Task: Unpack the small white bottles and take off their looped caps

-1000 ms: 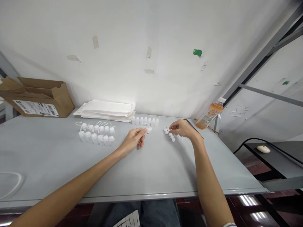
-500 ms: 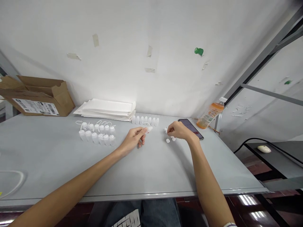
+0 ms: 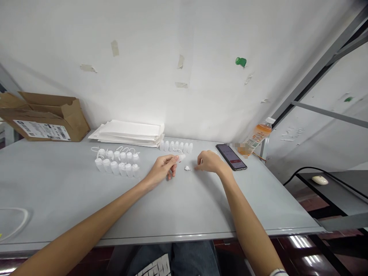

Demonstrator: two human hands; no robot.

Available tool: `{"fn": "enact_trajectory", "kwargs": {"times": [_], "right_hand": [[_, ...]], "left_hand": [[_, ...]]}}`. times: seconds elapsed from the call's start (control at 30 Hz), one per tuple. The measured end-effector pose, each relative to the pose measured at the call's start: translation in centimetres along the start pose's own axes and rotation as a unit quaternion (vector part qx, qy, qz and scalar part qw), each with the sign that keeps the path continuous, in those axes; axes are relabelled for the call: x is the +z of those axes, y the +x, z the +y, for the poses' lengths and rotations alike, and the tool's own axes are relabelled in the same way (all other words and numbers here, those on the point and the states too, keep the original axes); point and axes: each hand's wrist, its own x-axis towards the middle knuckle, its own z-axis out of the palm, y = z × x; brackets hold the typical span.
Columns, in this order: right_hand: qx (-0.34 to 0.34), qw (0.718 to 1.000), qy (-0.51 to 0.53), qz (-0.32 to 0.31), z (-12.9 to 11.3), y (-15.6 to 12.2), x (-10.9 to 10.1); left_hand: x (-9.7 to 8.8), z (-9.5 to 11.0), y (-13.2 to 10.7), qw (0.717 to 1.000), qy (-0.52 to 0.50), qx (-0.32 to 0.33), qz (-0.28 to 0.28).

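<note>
My left hand (image 3: 165, 166) pinches a small white plastic bottle (image 3: 181, 158) with a thin looped strap, held on its side above the table. Just right of it, a small white cap (image 3: 187, 168) shows in front of my right hand (image 3: 209, 161). The right fingers are bent and slightly apart, with nothing visible between them, and the cap is clear of the fingertips. Whether the cap rests on the table or is in the air I cannot tell. Other small white pieces are mostly hidden behind the right hand.
Rows of white bottles with looped straps (image 3: 115, 167) stand on the left of the grey table (image 3: 161, 214). More small bottles (image 3: 176, 146) line the wall beside stacked white sheets (image 3: 129, 132). A carton (image 3: 48, 117), a phone (image 3: 231, 156) and an orange drink bottle (image 3: 257, 136) stand around them.
My right hand has moved left, toward the bottle, away from the phone, and its fingers have loosened. A white cap now shows between the hands. The left hand keeps its hold.
</note>
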Motion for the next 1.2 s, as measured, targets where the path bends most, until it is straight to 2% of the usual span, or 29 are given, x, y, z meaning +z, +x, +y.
{"fn": "enact_trajectory", "kwargs": {"times": [0.1, 0.3, 0.57, 0.67, 0.87, 1.07, 1.2], "right_hand": [[-0.027, 0.999, 0.02, 0.015, -0.1, 0.1, 0.3], [-0.088, 0.984, 0.137, -0.076, -0.5, 0.2, 1.0], [-0.124, 0.988, 0.087, 0.006, -1.7, 0.8, 1.8], [-0.117, 0.988, 0.103, 0.009, -1.7, 0.8, 1.8], [-0.122, 0.987, 0.109, 0.012, -2.5, 0.9, 2.5], [-0.13, 0.986, 0.101, 0.025, -3.7, 0.9, 3.2], [-0.138, 0.983, 0.113, 0.047, -3.3, 0.7, 2.8]], "left_hand": [[0.0, 0.0, 0.0, 1.0, 0.004, 0.003, 0.007], [0.1, 0.0, 0.0, 1.0, 0.011, 0.003, 0.01], [0.1, 0.1, -0.1, 1.0, 0.023, 0.009, 0.001], [0.1, 0.1, -0.1, 1.0, 0.024, 0.009, 0.009], [-0.4, -0.2, 0.2, 0.991, 0.095, 0.022, 0.088], [-0.5, -0.4, 0.2, 0.986, 0.138, 0.019, 0.087], [-0.3, -0.5, 0.2, 0.988, 0.125, 0.022, 0.091]]}}
